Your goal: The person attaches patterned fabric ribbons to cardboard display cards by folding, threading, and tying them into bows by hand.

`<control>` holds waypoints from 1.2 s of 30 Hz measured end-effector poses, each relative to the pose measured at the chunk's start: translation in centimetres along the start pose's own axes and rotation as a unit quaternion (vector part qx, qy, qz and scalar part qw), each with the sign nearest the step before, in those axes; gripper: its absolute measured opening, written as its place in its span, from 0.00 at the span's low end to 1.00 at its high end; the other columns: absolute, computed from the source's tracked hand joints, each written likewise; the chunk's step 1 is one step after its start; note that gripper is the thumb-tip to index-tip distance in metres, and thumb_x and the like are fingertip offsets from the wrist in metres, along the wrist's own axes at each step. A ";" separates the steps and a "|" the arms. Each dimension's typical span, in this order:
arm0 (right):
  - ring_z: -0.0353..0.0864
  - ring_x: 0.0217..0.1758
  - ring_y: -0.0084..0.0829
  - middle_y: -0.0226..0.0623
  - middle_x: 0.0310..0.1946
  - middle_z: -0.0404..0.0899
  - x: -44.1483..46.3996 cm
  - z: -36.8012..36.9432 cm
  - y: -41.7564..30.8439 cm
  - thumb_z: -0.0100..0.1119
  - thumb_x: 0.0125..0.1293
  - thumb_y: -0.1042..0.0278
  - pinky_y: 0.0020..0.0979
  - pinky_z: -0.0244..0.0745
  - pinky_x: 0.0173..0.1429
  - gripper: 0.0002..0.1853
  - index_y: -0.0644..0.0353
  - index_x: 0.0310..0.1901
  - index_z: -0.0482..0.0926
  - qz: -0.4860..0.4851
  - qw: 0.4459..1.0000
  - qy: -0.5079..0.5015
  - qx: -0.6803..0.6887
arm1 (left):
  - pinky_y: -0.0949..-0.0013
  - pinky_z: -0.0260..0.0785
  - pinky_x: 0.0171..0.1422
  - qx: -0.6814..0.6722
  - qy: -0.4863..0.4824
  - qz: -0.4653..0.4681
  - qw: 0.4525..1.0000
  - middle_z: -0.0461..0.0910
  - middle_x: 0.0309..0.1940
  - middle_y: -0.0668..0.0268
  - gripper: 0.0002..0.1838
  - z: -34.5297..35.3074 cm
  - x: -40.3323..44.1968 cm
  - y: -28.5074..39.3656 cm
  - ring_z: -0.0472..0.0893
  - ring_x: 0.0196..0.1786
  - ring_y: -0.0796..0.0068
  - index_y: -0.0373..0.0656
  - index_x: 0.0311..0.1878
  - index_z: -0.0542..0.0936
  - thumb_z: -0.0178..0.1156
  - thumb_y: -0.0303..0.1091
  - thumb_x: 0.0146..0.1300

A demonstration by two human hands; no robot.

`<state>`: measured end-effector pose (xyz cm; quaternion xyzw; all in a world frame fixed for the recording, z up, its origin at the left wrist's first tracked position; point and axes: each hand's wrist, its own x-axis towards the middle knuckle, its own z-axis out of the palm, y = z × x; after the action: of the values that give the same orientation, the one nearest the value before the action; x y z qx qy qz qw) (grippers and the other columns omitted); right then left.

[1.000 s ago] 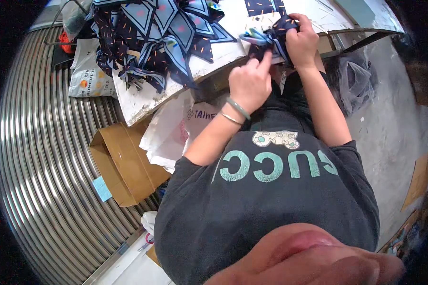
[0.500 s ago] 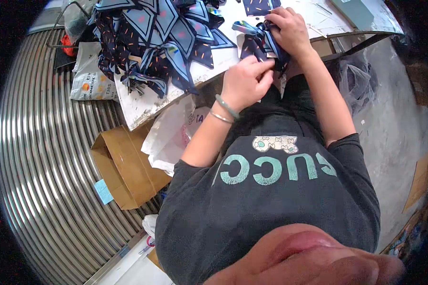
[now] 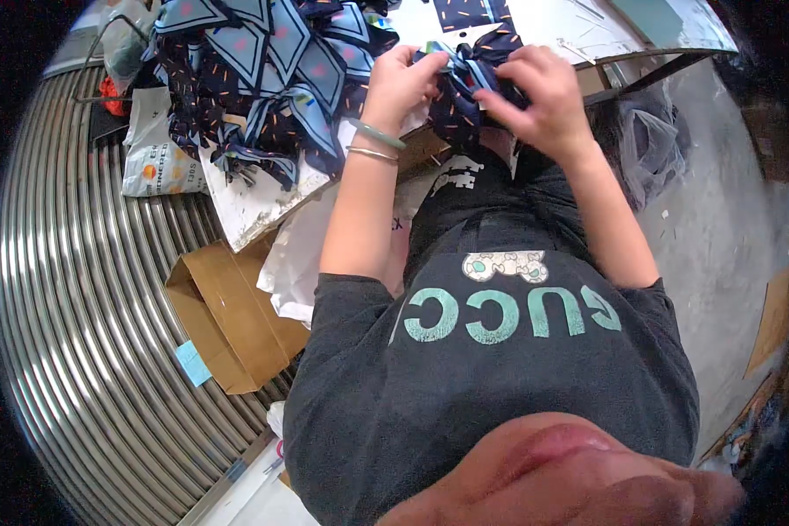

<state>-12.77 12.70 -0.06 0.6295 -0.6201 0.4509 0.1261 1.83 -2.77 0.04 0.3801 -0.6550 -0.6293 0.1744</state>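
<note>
A dark navy patterned scarf [image 3: 458,112] with a light blue band is gathered into a bow-like knot at the table's front edge. My left hand [image 3: 401,86], with two bangles on its wrist, pinches the knot's left side. On the opposite side, my right hand [image 3: 539,101] hovers by the cloth with thumb and fingers apart; whether a fingertip touches it I cannot make out. A heap of similar navy and light blue scarves [image 3: 276,61] with pointed ends lies left of my hands. Behind the knot lies a flat piece of the navy cloth [image 3: 472,12].
The white table [image 3: 263,203] has a worn front edge. A grey-green board [image 3: 645,26] lies at its right end. An open cardboard box [image 3: 237,307] and a white plastic bag [image 3: 294,263] stand below left. A ribbed metal shutter [image 3: 88,307] lines the left side.
My left hand has moved up and left onto the knot's left side. My right hand has come down and drawn back to the right, its fingers spreading. The view has shifted slightly.
</note>
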 end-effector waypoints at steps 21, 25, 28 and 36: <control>0.80 0.24 0.30 0.37 0.28 0.79 -2.7 -1.4 -0.2 0.57 0.61 0.73 0.30 0.78 0.26 0.07 0.63 0.39 0.75 0.599 0.471 -0.089 0.642 | 0.75 0.75 0.39 0.267 0.065 0.291 0.917 0.79 0.36 0.63 0.15 2.3 -0.1 -1.3 0.82 0.32 0.76 0.37 0.41 0.84 0.70 0.36 0.54; 0.82 0.30 0.28 0.39 0.33 0.81 -4.2 -3.8 -2.1 0.56 0.58 0.77 0.30 0.80 0.35 0.10 0.66 0.42 0.76 0.580 0.465 -0.125 0.657 | 0.74 0.73 0.36 0.289 0.083 0.295 0.907 0.79 0.33 0.64 0.14 2.3 -0.4 -0.9 0.80 0.29 0.75 0.39 0.40 0.84 0.70 0.38 0.54; 0.83 0.37 0.30 0.39 0.38 0.83 -6.2 -3.9 -1.8 0.52 0.53 0.87 0.28 0.77 0.48 0.17 0.70 0.45 0.79 0.557 0.577 -0.136 0.582 | 0.69 0.73 0.38 0.247 0.078 0.271 0.927 0.79 0.34 0.62 0.14 2.2 -0.1 -1.3 0.81 0.31 0.69 0.42 0.37 0.85 0.69 0.40 0.52; 0.77 0.36 0.25 0.34 0.34 0.78 -6.0 -5.7 2.1 0.63 0.57 0.71 0.24 0.72 0.43 0.14 0.62 0.44 0.78 0.325 0.887 -0.125 0.301 | 0.78 0.74 0.42 0.151 0.019 0.255 0.955 0.79 0.43 0.63 0.28 0.9 0.5 -1.8 0.80 0.37 0.79 0.37 0.56 0.77 0.73 0.36 0.52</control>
<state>-16.01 20.37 -2.00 0.4513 -0.6351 0.5492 -0.3023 1.39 -2.38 -1.94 0.2341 -0.8143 -0.4501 0.2820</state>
